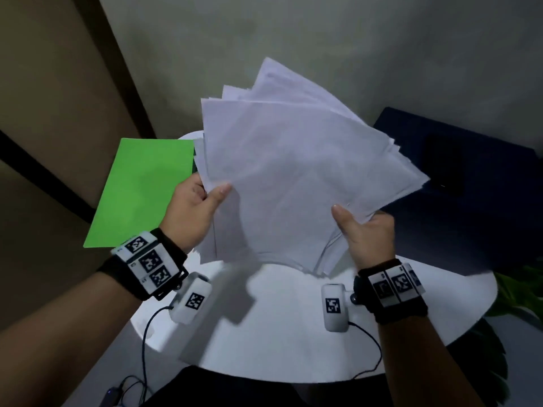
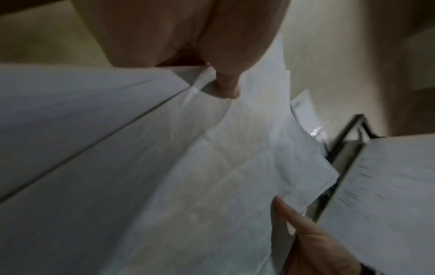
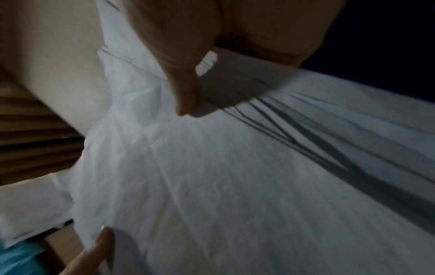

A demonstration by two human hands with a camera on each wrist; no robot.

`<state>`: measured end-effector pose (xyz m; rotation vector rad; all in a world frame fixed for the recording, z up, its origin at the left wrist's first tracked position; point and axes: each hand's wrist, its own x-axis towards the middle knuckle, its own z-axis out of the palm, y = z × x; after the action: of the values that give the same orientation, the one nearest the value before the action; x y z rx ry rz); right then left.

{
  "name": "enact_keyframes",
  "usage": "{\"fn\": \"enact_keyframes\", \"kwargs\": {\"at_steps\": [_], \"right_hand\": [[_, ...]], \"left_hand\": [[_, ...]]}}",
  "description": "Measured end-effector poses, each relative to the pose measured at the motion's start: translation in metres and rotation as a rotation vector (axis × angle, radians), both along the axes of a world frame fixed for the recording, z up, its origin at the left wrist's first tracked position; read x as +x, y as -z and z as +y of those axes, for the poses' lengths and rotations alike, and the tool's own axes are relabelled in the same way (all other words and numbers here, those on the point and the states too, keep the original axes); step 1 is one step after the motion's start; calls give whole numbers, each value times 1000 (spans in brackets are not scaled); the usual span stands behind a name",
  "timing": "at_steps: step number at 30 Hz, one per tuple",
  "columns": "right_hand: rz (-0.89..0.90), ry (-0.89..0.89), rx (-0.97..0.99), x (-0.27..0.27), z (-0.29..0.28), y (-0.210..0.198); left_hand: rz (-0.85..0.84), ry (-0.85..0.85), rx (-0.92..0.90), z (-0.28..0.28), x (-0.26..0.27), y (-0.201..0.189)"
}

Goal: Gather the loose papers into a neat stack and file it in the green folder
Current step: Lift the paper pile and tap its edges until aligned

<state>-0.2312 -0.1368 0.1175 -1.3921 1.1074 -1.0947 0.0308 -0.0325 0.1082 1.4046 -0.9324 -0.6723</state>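
With the left hand [image 1: 192, 214] pinching one lower edge and the right hand [image 1: 367, 233] pinching the other, thumbs on top, the papers [image 1: 293, 171] hang lifted above the white round table [image 1: 293, 333], fanned and uneven at the corners. So it looks like the squaring-up step! The green folder [image 1: 141, 189] lies closed on the table's left. Next, probably: tap the edges flush, then open that folder.

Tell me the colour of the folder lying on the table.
Bright green folder, plain and unpatterned; the head view shows it best.
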Motion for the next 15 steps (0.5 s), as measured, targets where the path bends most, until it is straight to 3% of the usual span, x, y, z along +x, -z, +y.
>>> {"fn": "enact_keyframes", "kwargs": {"at_steps": [3, 7, 12, 15], "right_hand": [[-37, -12, -67, -4, 15, -11], [-66, -40, 44, -3, 18, -1], [2, 77, 87, 4, 16, 7], [9, 122, 64, 1, 19, -2]], "left_hand": [[-67, 61, -100, 2, -4, -3], [54, 119, 46, 1, -2, 27], [-58, -16, 48, -5, -6, 20], [9, -11, -48, -6, -6, 16]]}}
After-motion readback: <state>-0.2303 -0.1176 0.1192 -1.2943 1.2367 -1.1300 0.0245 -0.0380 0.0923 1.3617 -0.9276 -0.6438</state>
